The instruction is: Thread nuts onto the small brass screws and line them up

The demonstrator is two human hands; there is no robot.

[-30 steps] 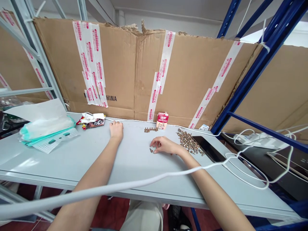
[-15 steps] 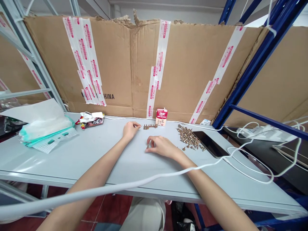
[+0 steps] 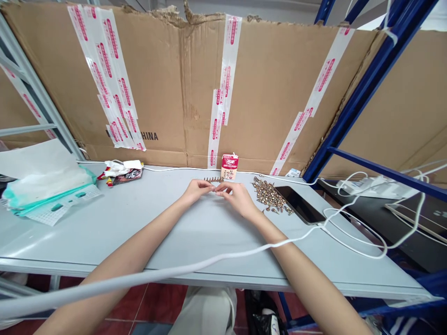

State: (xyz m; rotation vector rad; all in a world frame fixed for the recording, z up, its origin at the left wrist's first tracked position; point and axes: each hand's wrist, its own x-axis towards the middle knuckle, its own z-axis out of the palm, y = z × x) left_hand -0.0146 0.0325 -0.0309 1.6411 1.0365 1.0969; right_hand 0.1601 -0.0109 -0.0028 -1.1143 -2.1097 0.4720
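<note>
My left hand (image 3: 198, 190) is closed in a pinch at the middle of the table, its fingertips meeting those of my right hand (image 3: 236, 195). The right hand pinches a small brass thumbtack, now mostly hidden by the fingers. Whether the left fingers also grip it is hidden. Just behind both hands, a row of several brass thumbtacks (image 3: 213, 179) stands points up, partly covered by the fingers. Right of my right hand lies a loose pile of brass thumbtacks (image 3: 269, 193).
A red and cream drink carton (image 3: 229, 166) stands behind the row. Beside the pile lies a black phone (image 3: 300, 204), its white cable (image 3: 240, 253) crossing in front of my forearms. Snack wrappers (image 3: 122, 173) and a teal-edged packet (image 3: 52, 186) lie left. Taped cardboard (image 3: 160, 83) walls the back.
My right hand has moved up and away from me, carrying the thumbtack to my left fingertips. The left hand has shifted slightly right relative to the row. The view has tilted a little.
</note>
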